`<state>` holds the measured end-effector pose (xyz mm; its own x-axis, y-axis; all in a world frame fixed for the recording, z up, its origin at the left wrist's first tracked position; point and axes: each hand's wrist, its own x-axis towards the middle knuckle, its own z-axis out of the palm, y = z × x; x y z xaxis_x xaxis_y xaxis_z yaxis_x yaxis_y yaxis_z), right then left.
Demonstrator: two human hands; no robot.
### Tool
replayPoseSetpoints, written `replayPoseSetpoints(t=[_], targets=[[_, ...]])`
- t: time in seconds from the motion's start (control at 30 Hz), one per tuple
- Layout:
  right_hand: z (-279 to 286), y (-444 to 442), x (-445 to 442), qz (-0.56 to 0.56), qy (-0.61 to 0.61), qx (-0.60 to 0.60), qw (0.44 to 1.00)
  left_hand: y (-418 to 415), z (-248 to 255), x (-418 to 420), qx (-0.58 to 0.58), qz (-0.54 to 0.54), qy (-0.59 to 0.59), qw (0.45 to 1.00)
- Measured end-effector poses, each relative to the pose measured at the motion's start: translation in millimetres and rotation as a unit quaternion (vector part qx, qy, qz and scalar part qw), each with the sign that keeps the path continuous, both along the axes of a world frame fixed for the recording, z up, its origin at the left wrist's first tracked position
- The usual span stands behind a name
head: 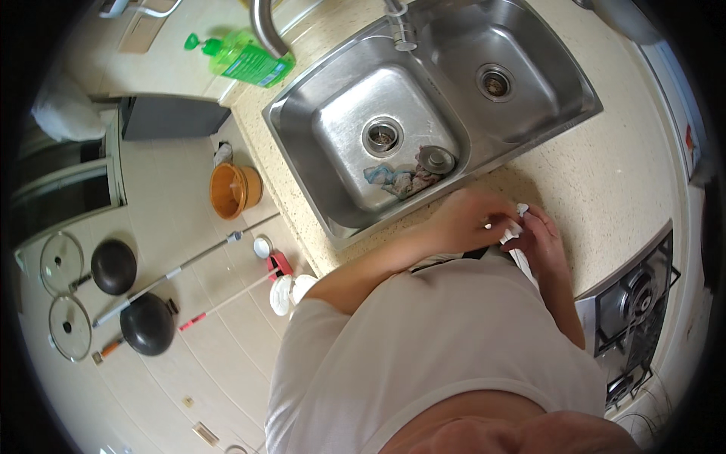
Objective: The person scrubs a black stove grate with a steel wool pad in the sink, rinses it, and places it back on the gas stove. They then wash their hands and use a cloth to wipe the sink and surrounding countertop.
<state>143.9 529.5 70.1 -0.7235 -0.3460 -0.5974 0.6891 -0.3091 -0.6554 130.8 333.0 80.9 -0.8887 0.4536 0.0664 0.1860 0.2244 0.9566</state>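
My left hand, blurred, reaches across in front of my body to my right hand. Both hands have their fingers on a crumpled white tissue or thin cloth, its end hanging along my right palm. Small white bits show between the fingers of my left hand. Just beyond the hands is a double stainless steel sink. A wet, crumpled rag lies in its left basin, next to a round metal drain plug.
A green pump bottle of dish soap stands behind the sink near the faucet. A gas stove is at the right. To the left, an orange bucket, two black pans, glass lids and mop handles are around the tiled floor.
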Motion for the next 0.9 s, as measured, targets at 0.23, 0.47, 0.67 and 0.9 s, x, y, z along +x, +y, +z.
replayPoseSetpoints(t=[0.23, 0.47, 0.67, 0.9], targets=[[-11.7, 49.6, -14.1, 0.021, 0.012, 0.168, 0.985, 25.4, 7.3, -9.8, -0.065, -0.021, 0.072, 0.995], [-61.2, 182.1, -62.2, 0.038, 0.345, 0.651, 0.676, -76.4, -45.2, 22.0, -0.145, 0.298, 0.062, 0.941], [-67.7, 203.4, -79.8, 0.086, 0.346, 0.754, 0.551, -169.9, -63.7, 63.2, -0.318, 0.488, 0.092, 0.808], [-65.3, 206.3, -82.9, 0.121, 0.333, 0.758, 0.548, -204.1, -76.5, 82.1, -0.364, 0.471, 0.108, 0.796]])
